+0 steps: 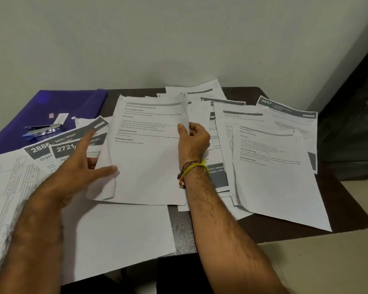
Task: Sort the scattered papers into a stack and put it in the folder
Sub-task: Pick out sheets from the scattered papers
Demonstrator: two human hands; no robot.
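A dark table (338, 211) against a pale wall is strewn with printed papers (274, 166); a blue folder (57, 107) lies at its far left. The right hand (192, 141) pinches the right edge of a lifted sheaf (147, 158), forearm reaching forward. The left hand (81, 166), fingers spread straight, steadies its left edge.

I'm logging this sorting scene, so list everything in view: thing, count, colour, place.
held papers: small bundle, white, table centre, right edge lifted
scattered papers: many, white with grey headers, across the table
folder: one, blue, far left, open
metal clip: one, silver, on the folder
table: one, dark brown, under everything
wall: pale, behind
wrist threads: yellow and dark, right wrist
left hand: fingers straight, thumb on the bundle's left edge
right hand: pinches the bundle's right edge
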